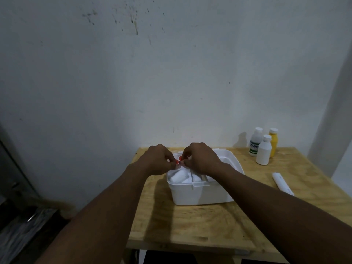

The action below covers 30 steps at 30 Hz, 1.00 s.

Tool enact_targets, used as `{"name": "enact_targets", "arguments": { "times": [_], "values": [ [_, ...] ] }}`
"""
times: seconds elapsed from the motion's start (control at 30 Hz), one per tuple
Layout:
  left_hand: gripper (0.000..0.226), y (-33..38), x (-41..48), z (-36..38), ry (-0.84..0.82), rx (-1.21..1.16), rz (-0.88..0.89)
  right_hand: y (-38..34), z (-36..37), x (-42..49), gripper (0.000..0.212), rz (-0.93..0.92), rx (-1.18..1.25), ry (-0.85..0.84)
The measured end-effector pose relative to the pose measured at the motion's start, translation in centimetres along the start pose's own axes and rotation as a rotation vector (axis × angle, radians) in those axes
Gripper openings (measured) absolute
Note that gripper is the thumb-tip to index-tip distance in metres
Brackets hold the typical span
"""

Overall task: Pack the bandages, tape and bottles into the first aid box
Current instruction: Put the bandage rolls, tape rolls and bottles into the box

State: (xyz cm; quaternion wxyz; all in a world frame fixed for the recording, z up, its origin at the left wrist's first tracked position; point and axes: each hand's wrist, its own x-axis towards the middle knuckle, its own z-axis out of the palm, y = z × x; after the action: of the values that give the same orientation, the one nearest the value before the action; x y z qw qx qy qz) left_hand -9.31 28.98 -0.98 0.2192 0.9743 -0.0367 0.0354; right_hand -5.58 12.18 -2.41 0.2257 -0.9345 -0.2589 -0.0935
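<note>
An open white first aid box (202,195) stands on the wooden table (190,225). White bandage rolls (178,177) lie in its front left compartment. My left hand (159,159) and my right hand (200,159) meet over the box's back left part, fingers pinched on a small white item with red rings (180,161), perhaps tape; I cannot tell exactly what it is. Three bottles stand at the back right: a white one with a green label (255,142), a plain white one (263,150) and a yellow one (273,141). A white tube (282,183) lies at the right.
The table stands against a stained pale wall, with a corner at the right. To the left of the table the floor drops away, with a dark object and a brush-like thing (57,206) there. The table's front edge is near me.
</note>
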Motion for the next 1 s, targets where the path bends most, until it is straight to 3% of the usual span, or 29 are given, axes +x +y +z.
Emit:
{"name": "enact_targets", "arguments": {
  "times": [0.4, 1.0],
  "values": [
    [0.028, 0.2, -0.6, 0.8, 0.12, 0.012, 0.005, 0.4, -0.8, -0.4, 0.032, 0.012, 0.0, -0.051],
    [0.029, 0.2, -0.9, 2.1, 0.275, -0.078, -0.048, 1.2, -1.1, -1.0, 0.027, -0.019, 0.077, -0.024]
  ]
}}
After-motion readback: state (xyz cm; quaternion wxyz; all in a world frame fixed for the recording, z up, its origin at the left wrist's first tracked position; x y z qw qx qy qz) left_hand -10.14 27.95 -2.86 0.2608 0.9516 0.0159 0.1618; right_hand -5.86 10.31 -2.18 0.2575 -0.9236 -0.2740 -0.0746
